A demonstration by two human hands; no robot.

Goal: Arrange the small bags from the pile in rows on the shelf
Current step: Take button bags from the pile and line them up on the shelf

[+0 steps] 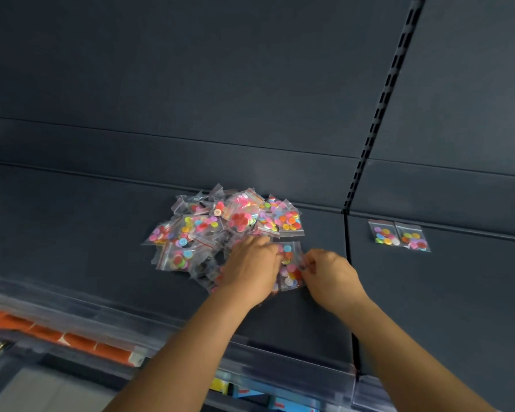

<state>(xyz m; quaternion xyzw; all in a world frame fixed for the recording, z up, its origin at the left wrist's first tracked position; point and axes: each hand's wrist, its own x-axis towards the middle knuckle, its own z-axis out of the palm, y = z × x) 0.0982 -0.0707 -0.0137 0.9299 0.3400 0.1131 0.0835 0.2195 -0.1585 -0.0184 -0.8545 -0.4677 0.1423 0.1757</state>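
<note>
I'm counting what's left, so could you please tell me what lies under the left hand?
The left hand rests on the near edge of the pile of small bags; button-filled bags poke out around it. How many it covers is hidden.

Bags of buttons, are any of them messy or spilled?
Nothing has spilled. The pile is a jumble, bags lying crooked over each other, because it is not sorted yet. Two bags already lie neatly side by side on the shelf to the right. Both hands are at the pile's near edge.

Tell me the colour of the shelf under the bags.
Dark blue-grey shelf, plain, best seen in the head view.
</note>
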